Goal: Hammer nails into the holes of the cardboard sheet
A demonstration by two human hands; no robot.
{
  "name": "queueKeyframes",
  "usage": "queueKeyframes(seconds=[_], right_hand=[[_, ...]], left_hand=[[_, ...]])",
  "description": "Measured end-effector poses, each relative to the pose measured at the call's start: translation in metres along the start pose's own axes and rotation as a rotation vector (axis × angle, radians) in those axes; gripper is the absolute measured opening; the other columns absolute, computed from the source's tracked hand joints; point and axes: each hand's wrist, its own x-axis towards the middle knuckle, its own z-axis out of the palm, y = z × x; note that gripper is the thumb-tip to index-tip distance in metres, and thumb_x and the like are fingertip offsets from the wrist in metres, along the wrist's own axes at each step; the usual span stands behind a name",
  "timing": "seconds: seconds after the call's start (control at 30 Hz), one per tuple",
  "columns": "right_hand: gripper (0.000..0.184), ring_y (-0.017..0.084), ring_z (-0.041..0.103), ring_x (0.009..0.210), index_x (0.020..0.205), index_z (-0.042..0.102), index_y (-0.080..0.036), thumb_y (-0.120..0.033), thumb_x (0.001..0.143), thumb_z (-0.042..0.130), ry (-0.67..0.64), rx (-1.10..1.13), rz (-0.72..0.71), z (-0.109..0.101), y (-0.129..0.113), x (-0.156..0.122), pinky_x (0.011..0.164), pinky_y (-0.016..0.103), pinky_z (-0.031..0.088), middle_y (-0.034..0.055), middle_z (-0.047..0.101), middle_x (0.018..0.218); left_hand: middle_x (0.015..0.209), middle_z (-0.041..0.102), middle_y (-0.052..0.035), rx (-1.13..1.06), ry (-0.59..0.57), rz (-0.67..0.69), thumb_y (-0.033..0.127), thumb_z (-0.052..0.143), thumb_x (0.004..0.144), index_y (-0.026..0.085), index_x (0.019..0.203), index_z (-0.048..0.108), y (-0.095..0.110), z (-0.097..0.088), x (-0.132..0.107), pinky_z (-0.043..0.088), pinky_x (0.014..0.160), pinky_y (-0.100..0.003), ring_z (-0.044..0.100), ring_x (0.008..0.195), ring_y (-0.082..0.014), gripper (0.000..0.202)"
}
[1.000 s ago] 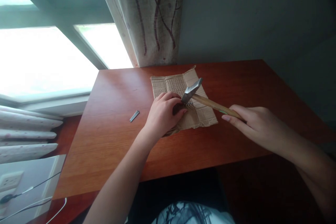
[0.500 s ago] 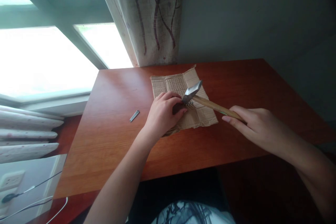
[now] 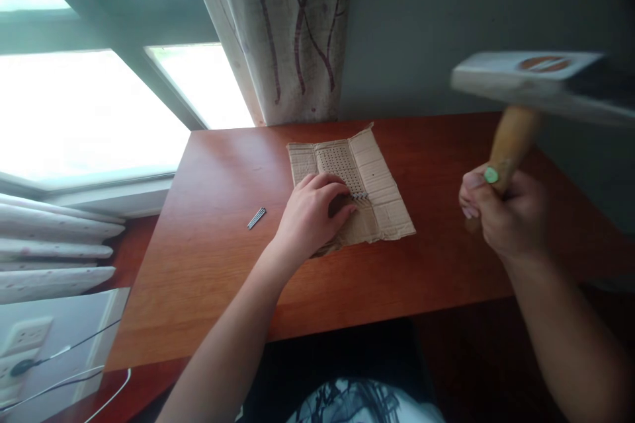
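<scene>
Brown cardboard (image 3: 389, 201) w/ grid of small holes (image 3: 337, 164), flat on desk (image 3: 213, 291), lower L part covered by L hand (image 3: 312, 210). Fingers bent, thumb apart; grip unclear, can't tell if pinching anything, fingertips partly hidden. Row of tiny metal bits (image 3: 360, 197) right by fingertips, too small to ID. R hand (image 3: 508, 211) blurred, closed round wooden handle of hammer (image 3: 526, 87), up in air R of cardboard, clear of it; head smeared, dark end cut off at R frame edge. Thin nails (image 3: 256, 218) bunched on desk, L of L hand, count unclear.
</scene>
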Motion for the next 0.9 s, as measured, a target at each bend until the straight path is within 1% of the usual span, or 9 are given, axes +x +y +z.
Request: queueKeyframes(seconds=[0.03,0.07,0.13,0.2,0.33,0.47,0.6,0.73,0.9], right_hand=[[0.048,0.013,0.036,0.043,0.063,0.036,-0.026,-0.058,0.091,0.057,0.050,0.158,0.023,0.007,0.004,0.006,0.044,0.031,0.031,-0.0039,0.036,0.051],[0.052,0.013,0.034,0.041,0.060,0.033,-0.026,-0.061,0.091,0.055,0.053,0.255,0.045,0.015,0.008,0.012,0.042,0.031,0.029,-0.0042,0.033,0.049],[0.055,0.011,0.030,0.038,0.058,0.029,-0.026,-0.062,0.091,0.055,0.098,0.394,0.043,0.030,0.014,0.024,0.040,0.031,0.026,-0.0054,0.028,0.047],[0.054,0.010,0.027,0.036,0.058,0.029,-0.025,-0.058,0.091,0.058,0.175,0.502,0.009,0.043,0.020,0.034,0.038,0.029,0.022,-0.0067,0.027,0.046],[0.056,0.008,0.026,0.036,0.056,0.029,-0.024,-0.057,0.089,0.061,0.282,0.563,-0.018,0.060,0.032,0.043,0.037,0.027,0.020,-0.0074,0.026,0.046],[0.059,0.009,0.026,0.037,0.055,0.027,-0.025,-0.061,0.087,0.060,0.309,0.513,-0.007,0.068,0.045,0.043,0.038,0.027,0.021,-0.0071,0.025,0.045],[0.058,0.009,0.028,0.038,0.054,0.027,-0.025,-0.060,0.088,0.059,0.309,0.462,0.009,0.068,0.051,0.040,0.039,0.029,0.021,-0.0061,0.028,0.045],[0.055,0.010,0.030,0.039,0.054,0.031,-0.025,-0.054,0.089,0.060,0.280,0.480,0.033,0.065,0.051,0.037,0.042,0.031,0.023,-0.0048,0.030,0.045],[0.053,0.011,0.032,0.040,0.055,0.031,-0.025,-0.056,0.089,0.058,0.266,0.437,0.052,0.063,0.050,0.036,0.044,0.033,0.026,-0.0041,0.032,0.046]], left_hand=[[0.113,0.071,-0.0065,-0.004,0.022,0.006,0.029,0.067,0.089,0.021,0.101,0.071,0.001,-0.002,0.000,0.053,0.094,-0.043,0.063,0.104,-0.0241,0.015],[0.114,0.071,-0.0065,-0.010,0.050,0.013,0.028,0.065,0.090,0.021,0.103,0.071,0.003,-0.005,-0.001,0.052,0.095,-0.042,0.063,0.105,-0.0238,0.015],[0.116,0.071,-0.0062,-0.025,0.122,0.019,0.027,0.062,0.092,0.022,0.104,0.070,0.003,-0.013,-0.004,0.052,0.097,-0.042,0.064,0.108,-0.0230,0.016],[0.116,0.071,-0.0058,-0.031,0.188,-0.005,0.026,0.059,0.093,0.022,0.105,0.070,0.000,-0.023,-0.009,0.053,0.098,-0.039,0.065,0.108,-0.0217,0.016],[0.114,0.072,-0.0052,0.032,0.245,-0.189,0.031,0.058,0.093,0.023,0.107,0.070,-0.022,-0.046,-0.029,0.056,0.089,-0.034,0.068,0.101,-0.0201,0.020],[0.104,0.073,-0.0043,0.134,0.200,-0.430,0.040,0.059,0.090,0.023,0.107,0.071,-0.056,-0.058,-0.054,0.056,0.077,-0.030,0.068,0.088,-0.0191,0.026],[0.097,0.074,-0.0039,0.181,0.168,-0.555,0.042,0.060,0.088,0.021,0.103,0.072,-0.081,-0.065,-0.072,0.054,0.070,-0.028,0.068,0.077,-0.0179,0.029],[0.095,0.076,-0.0043,0.229,0.061,-0.638,0.046,0.058,0.087,0.022,0.101,0.072,-0.090,-0.069,-0.078,0.052,0.072,-0.030,0.069,0.075,-0.0199,0.031],[0.090,0.078,-0.0039,0.331,-0.111,-0.657,0.047,0.058,0.085,0.025,0.092,0.074,-0.097,-0.069,-0.074,0.047,0.068,-0.032,0.071,0.076,-0.0239,0.028]])
